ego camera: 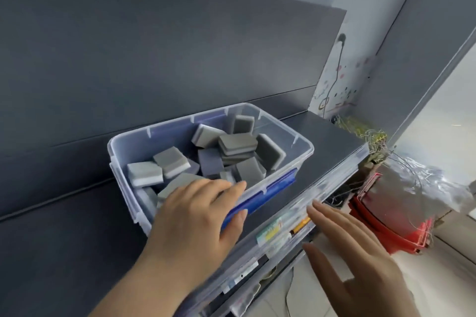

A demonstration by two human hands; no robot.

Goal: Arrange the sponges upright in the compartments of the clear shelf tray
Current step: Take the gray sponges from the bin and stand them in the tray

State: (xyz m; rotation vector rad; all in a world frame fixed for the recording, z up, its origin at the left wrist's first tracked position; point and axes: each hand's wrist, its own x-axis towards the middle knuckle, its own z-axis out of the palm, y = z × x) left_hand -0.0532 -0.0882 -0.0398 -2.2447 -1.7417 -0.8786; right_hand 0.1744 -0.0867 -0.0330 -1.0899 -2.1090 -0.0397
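Note:
A clear plastic box (pixel 283 126) with blue handles stands on a dark shelf (pixel 322 136). Several grey-and-white sponges (pixel 238 143) lie jumbled inside it, some flat, some leaning. My left hand (pixel 195 216) rests over the box's near rim, fingers reaching in over a grey sponge (pixel 177 184) and thumb against the blue handle (pixel 273 192). My right hand (pixel 355 249) hovers open below the shelf's front edge, fingers spread and holding nothing. No compartments show inside the box.
A clear price strip (pixel 288 224) with labels runs along the shelf's front edge. Red stacked bins (pixel 401 226) covered with crumpled plastic stand on the floor to the right. A dark back panel (pixel 154 59) rises behind the box.

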